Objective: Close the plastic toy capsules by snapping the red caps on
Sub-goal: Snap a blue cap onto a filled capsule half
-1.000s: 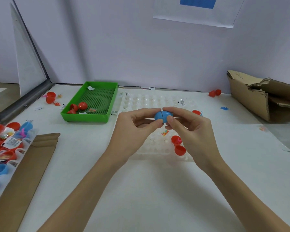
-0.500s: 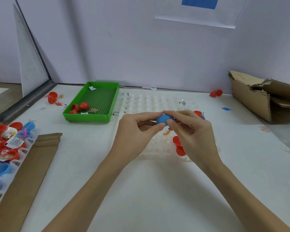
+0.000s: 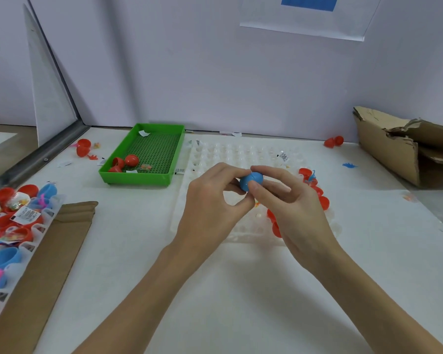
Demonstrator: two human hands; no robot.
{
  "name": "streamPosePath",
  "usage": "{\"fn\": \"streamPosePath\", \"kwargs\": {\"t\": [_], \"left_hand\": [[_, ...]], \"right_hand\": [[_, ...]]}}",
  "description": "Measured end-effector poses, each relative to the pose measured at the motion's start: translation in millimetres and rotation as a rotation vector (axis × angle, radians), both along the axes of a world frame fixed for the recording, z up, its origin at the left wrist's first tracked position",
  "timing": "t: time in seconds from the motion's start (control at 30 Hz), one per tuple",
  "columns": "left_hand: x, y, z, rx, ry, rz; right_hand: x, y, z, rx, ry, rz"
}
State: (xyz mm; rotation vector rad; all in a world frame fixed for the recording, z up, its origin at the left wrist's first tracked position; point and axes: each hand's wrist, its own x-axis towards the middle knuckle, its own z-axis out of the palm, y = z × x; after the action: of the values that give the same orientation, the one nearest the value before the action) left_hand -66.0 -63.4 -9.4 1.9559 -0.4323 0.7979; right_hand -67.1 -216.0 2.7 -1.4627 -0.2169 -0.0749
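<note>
Both hands are meeting above the clear tray (image 3: 210,159), which is lying on the white surface (image 3: 241,290). The left hand (image 3: 210,208) and right hand (image 3: 294,208) are together holding a blue capsule (image 3: 251,180) in the air; a seam is showing across it, and its two halves are both appearing blue. The left fingers (image 3: 230,172) are curling round the capsule's left side, thumb below. The right fingers (image 3: 269,172) are pinching its right side, the thumb pressing on the front.

Containers:
- The clear tray is carrying rows of moulded cups. Red caps (image 3: 324,201) are sitting along its right edge and partly behind the right hand; a blue toy piece (image 3: 312,176) is lying among them. A small printed slip (image 3: 283,156) is resting near its far right.
- The green tray (image 3: 138,178) is standing just left of the clear tray. It is holding three red halves (image 3: 131,160) at its near left corner, a small coloured packet (image 3: 145,166) and a white paper scrap (image 3: 144,133).
- A second tray (image 3: 39,226) at the left edge is holding red and blue halves with packeted toys.
- A torn box (image 3: 394,154) is sitting at far right; its contents cannot be made out.

Cardboard (image 3: 44,272) is lying beside the left tray. Loose red pieces (image 3: 83,147) are lying at far left, and others (image 3: 333,141) by the wall.
</note>
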Motion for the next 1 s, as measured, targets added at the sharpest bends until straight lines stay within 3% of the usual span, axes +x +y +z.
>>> {"fn": "streamPosePath", "kwargs": {"t": [0.2,0.5,0.77,1.0], "left_hand": [[-2,-7,-7,0.148,-0.126,0.03],[-2,-10,-12,0.324,-0.226,0.065],[-5,-12,-11,0.414,-0.273,0.122],[0,-6,-9,0.312,-0.268,0.107]], "right_hand": [[-4,6,0,-0.209,-0.13,-0.15],[-2,5,-1,-0.496,-0.343,-0.132],[0,2,-1,-0.528,-0.396,-0.157],[1,5,-3,-0.426,-0.326,-0.164]]}}
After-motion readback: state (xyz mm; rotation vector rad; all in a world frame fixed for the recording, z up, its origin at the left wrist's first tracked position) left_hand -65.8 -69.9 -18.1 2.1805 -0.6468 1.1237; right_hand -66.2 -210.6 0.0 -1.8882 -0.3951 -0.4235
